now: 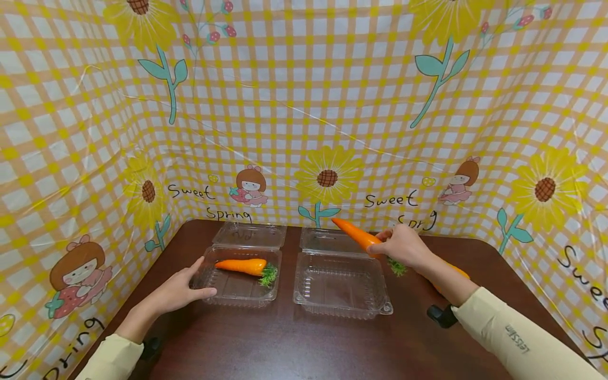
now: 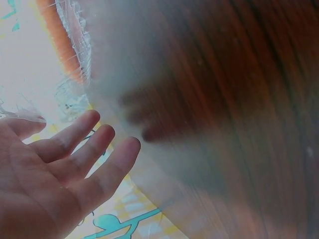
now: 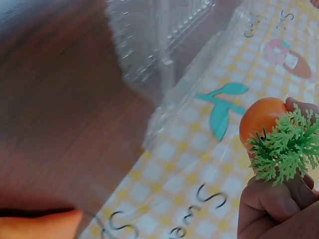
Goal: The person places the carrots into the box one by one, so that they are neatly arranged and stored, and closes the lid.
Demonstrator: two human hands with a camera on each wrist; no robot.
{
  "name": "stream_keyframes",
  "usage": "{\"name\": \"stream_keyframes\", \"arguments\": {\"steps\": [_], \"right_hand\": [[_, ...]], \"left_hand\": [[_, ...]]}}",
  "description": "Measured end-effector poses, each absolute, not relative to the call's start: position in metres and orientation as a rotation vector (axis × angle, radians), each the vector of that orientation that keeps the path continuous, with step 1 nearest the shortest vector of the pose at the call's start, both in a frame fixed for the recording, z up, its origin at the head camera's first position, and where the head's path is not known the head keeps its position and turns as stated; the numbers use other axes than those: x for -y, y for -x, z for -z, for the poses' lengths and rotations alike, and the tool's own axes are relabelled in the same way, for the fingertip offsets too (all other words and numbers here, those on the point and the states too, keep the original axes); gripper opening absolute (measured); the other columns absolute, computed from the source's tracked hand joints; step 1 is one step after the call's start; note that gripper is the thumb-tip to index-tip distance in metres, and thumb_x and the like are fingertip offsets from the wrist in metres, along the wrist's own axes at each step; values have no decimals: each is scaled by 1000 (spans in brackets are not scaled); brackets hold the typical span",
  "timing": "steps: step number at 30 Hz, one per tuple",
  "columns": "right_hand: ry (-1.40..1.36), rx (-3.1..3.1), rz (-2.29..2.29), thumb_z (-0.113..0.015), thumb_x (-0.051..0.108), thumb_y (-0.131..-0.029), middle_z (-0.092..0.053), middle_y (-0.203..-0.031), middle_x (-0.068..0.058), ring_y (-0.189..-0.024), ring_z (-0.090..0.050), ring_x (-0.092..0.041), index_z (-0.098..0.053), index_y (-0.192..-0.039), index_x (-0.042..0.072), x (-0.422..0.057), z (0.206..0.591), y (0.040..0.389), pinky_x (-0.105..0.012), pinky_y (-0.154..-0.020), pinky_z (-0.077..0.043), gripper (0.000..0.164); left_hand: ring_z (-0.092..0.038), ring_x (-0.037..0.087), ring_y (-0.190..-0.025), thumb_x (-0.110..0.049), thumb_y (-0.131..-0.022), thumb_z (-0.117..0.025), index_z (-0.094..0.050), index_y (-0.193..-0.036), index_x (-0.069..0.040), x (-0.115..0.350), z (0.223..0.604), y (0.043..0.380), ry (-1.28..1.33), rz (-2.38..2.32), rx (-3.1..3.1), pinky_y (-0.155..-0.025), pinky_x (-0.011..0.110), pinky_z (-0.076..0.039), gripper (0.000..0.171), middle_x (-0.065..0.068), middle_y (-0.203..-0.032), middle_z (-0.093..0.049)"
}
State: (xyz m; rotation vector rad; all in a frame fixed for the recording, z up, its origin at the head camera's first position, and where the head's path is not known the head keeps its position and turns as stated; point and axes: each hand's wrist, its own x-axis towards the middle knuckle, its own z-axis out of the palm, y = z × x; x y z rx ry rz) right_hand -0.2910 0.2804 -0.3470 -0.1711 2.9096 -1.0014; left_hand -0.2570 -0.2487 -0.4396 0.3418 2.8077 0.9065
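Observation:
In the head view my right hand [image 1: 404, 246] pinches an orange carrot [image 1: 353, 232] near its thick end, tip pointing up and left. The carrot is held above the back of the right clear plastic box [image 1: 342, 307], whose lid lies folded back. Its green leaves [image 3: 286, 144] show beside the fingers in the right wrist view. A second carrot [image 1: 242, 266] lies in the left clear plastic box [image 1: 237, 302], leaves toward the right. My left hand [image 1: 177, 290] is at that box's left side, thumb by the front corner; its fingers [image 2: 107, 174] are spread and loosely bent.
Another carrot [image 1: 458, 271] lies on the brown table [image 1: 304, 343] at the right, partly hidden by my right forearm. Both boxes have open lids [image 1: 249, 236] toward the back. A checked cloth [image 1: 294, 116] with sunflowers stands around the table's back and sides.

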Motion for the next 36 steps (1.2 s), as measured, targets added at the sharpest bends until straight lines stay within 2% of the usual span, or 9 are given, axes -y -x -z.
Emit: {"name": "stream_keyframes", "arguments": {"steps": [3,7,12,14,17,25,36], "right_hand": [[204,-2891,1017,-78,30,-85,-75,-96,-20,-47,-45,-10,-67,-122,-9,-265,344,296,-27,-48,-39,54],[255,-2876,993,-80,30,-84,-77,-87,-12,-45,-36,-11,-69,-121,-5,-242,341,302,-27,-48,-34,52],[366,-2882,921,-81,29,-83,-77,-96,-14,-57,-56,-15,-73,-114,-3,-212,337,306,-28,-55,-42,46],[405,-2875,911,-82,28,-82,-75,-105,-16,-68,-64,-18,-74,-112,-2,-199,335,308,-28,-60,-47,44],[446,-2849,888,-83,28,-81,-76,-104,-13,-76,-68,-20,-75,-111,1,-181,333,309,-29,-64,-50,42],[566,-2780,870,-85,25,-79,-75,-93,-4,-73,-66,-15,-77,-104,5,-136,337,313,-29,-66,-53,33],[777,-2695,709,-85,25,-80,-76,-92,-5,-67,-61,-13,-77,-108,3,-76,350,315,-27,-63,-50,36]], "left_hand": [[-38,53,-139,-54,-90,-70,-11,-162,-2,249,440,258,-339,-906,-2806,-105,67,-38,106,36,-151,-38],[-39,53,-138,-53,-90,-71,-12,-162,-1,249,439,258,-338,-909,-2804,-105,66,-38,106,36,-150,-39],[-38,53,-138,-53,-91,-70,-11,-162,-1,248,438,257,-334,-907,-2798,-105,67,-38,106,36,-150,-39],[-38,53,-139,-54,-91,-70,-11,-162,-2,248,437,257,-329,-905,-2799,-105,67,-38,106,36,-150,-39],[-38,53,-139,-54,-91,-70,-10,-162,-2,248,437,257,-333,-911,-2797,-105,67,-38,106,36,-150,-39],[-41,52,-137,-54,-90,-70,-12,-162,-1,249,439,260,-336,-898,-2815,-104,66,-38,106,35,-149,-41],[-43,51,-135,-55,-89,-71,-12,-161,-1,248,439,260,-348,-889,-2825,-105,65,-38,107,36,-147,-43]]}}
